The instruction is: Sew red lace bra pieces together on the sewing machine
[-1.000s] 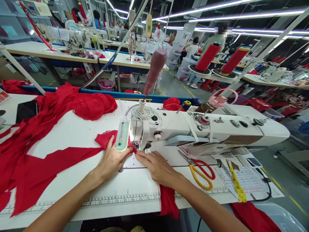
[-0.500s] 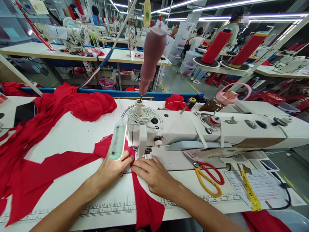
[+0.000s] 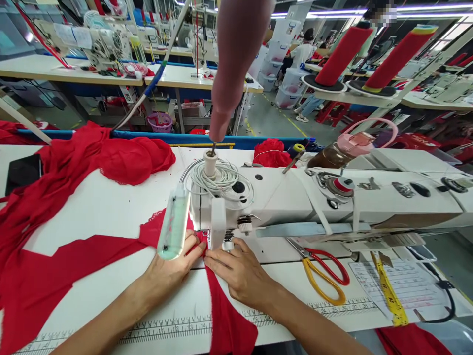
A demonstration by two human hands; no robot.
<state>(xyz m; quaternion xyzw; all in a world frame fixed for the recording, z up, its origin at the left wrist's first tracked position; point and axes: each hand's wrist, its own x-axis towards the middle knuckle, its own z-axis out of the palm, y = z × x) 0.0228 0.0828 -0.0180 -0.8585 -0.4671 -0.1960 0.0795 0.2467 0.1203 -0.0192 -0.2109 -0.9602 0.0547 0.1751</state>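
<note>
A white sewing machine [image 3: 291, 192] stands on the table, its presser foot [image 3: 205, 235] down by a piece of red fabric [image 3: 227, 305]. My left hand [image 3: 173, 266] has its bent fingers pressed on the fabric just left of the foot, partly behind a clear greenish plate [image 3: 173, 222]. Close in front of the foot, my right hand [image 3: 242, 271] pinches the fabric's edge, fingers together. From there a strip hangs over the table's front edge. More red fabric [image 3: 96, 256], with a lacy edge, spreads left. The needle tip is hidden.
Scissors [image 3: 325, 276] with red and yellow handles lie right of my right hand. Beyond them are a yellow tape measure [image 3: 388, 291] and a written sheet [image 3: 414, 291]. A black phone-like object [image 3: 24, 173] lies far left; a pink-lidded bottle [image 3: 342, 150] stands behind the machine.
The view has tilted down and come slightly closer, so the machine and scissors appear shifted. Both hands stay at the presser foot on the red fabric, with little visible movement.
</note>
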